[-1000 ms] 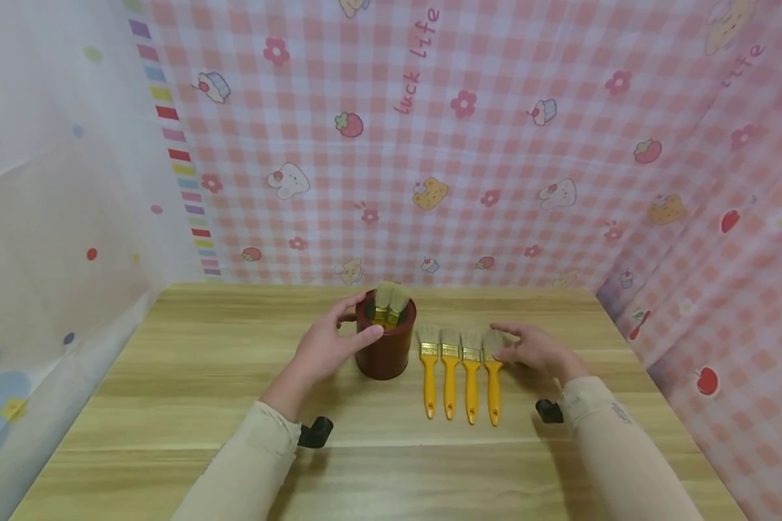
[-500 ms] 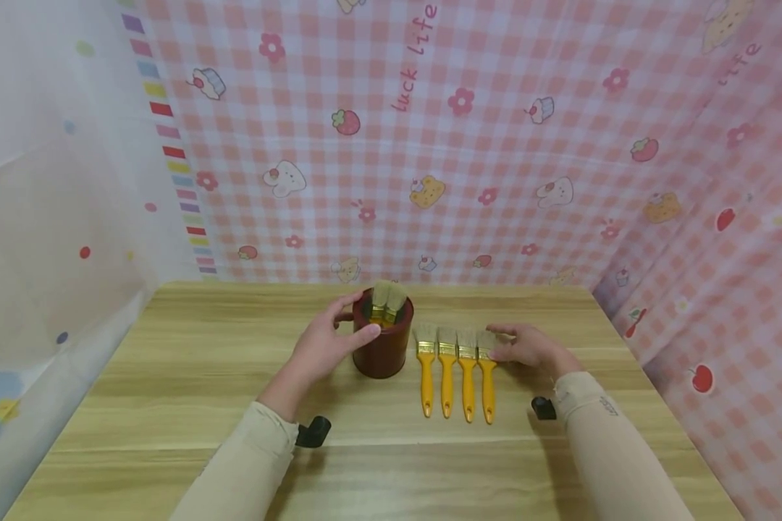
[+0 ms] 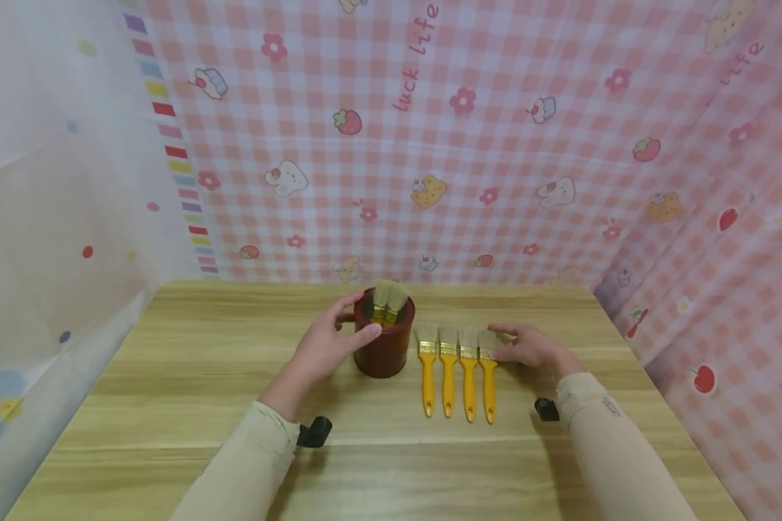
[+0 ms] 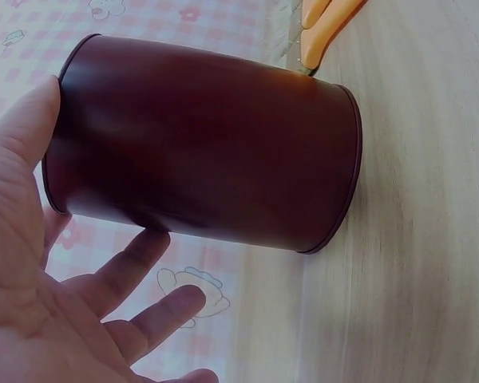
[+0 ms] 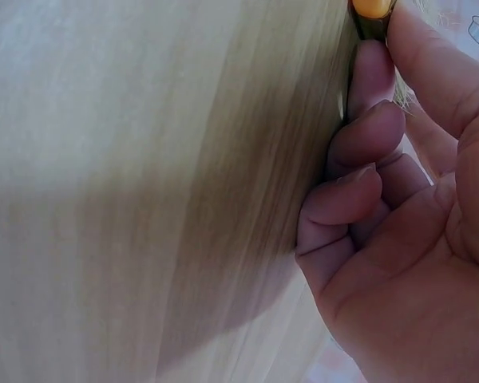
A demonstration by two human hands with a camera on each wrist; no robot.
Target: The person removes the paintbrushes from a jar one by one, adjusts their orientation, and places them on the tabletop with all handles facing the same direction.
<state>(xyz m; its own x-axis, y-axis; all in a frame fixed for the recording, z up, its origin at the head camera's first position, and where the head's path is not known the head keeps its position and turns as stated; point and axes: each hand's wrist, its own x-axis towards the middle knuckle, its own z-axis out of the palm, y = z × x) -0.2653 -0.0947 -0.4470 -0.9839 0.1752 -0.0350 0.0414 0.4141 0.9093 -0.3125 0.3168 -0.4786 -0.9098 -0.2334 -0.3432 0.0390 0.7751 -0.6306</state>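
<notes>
A dark red-brown cylindrical cup (image 3: 382, 354) stands upright on the table, with two paintbrushes (image 3: 389, 300) in it, bristles up. My left hand (image 3: 322, 347) holds the cup by its rim, thumb on the near side; in the left wrist view a middle finger touches the cup wall (image 4: 207, 144). Right of the cup, several yellow-handled paintbrushes lie side by side, bristles away from me. My right hand (image 3: 531, 347) pinches the rightmost paintbrush (image 3: 489, 383) near its metal band. In the right wrist view the other fingers (image 5: 343, 195) are curled beside the table.
The wood-grain table (image 3: 169, 405) backs onto a pink checked cloth (image 3: 391, 159), with more cloth at both sides. Below the left wrist sits a black wrist-worn piece (image 3: 316, 433), and another black piece (image 3: 547, 409) is by the right wrist.
The rightmost paintbrush has slid slightly left with my right hand, closer to the others in the row, then stays. My left hand keeps its hold on the cup. The view shifts slightly.
</notes>
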